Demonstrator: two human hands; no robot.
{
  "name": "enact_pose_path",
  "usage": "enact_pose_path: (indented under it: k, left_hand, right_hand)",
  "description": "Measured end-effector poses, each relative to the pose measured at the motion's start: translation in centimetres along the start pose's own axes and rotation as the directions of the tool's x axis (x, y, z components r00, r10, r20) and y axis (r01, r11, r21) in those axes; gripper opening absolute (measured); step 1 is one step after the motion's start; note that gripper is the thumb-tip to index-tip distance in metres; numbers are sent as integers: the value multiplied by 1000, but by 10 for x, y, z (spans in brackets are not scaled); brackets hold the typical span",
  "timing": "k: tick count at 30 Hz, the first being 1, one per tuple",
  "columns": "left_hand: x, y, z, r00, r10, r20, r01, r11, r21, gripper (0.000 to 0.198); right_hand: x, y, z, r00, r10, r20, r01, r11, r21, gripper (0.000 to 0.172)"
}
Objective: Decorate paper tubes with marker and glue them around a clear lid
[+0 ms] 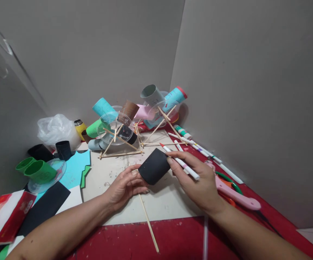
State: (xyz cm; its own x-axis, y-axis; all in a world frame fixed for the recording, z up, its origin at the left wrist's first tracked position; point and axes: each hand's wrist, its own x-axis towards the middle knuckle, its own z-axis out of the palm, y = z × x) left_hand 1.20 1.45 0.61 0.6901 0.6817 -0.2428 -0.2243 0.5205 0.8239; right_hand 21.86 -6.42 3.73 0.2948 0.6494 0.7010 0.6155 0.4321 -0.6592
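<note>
A black paper tube (pixel 154 166) is tilted above the pale board (pixel 113 206). My left hand (pixel 126 184) grips its lower left end, with the fingers curled at the rim. At its right edge, the thumb and fingers of my right hand (pixel 195 177) touch the tube. A white marker (pixel 183 164) with a red end lies across that same hand, held between thumb and fingers, the red end pointing up and left. Under my left hand, a thin wooden stick (pixel 148 224) reaches down over the board's front edge.
Behind stand stick frames carrying a clear plastic disc (pixel 102 135) with coloured paper cups. To the left are green cups (pixel 40 172), black card (pixel 46 207) and a red-and-white packet (pixel 7 216). Several markers (pixel 199 148) line the right wall, near a pink-handled tool (pixel 239 195).
</note>
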Motion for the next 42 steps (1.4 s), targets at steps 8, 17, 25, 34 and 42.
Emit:
enact_pose_path:
  k: [8,17,25,34,42]
  left_hand:
    - [-4,-5,-4,946,321,46,-317,885,342,107]
    - [-14,3,2,929,345,130,-356,746,563,112]
    - [-19,4,2,794,535,289,-575,506,643,56]
    - [-16,4,3,827,534,175,-527,627,573,41]
    - [1,4,2,964,176,-200,-171,984,38,55]
  right_hand:
    - [-10,1,5,924,-327,196,338,941,-25,26]
    - [-16,-4,8,808,-428,404,427,899,100,37]
    - [-17,0,11,823,-404,399,396,912,105,38]
    - [-16,1,10,888,-304,347,281,953,114,31]
    - [-8,2,1,974,224,16,-224,966,129,12]
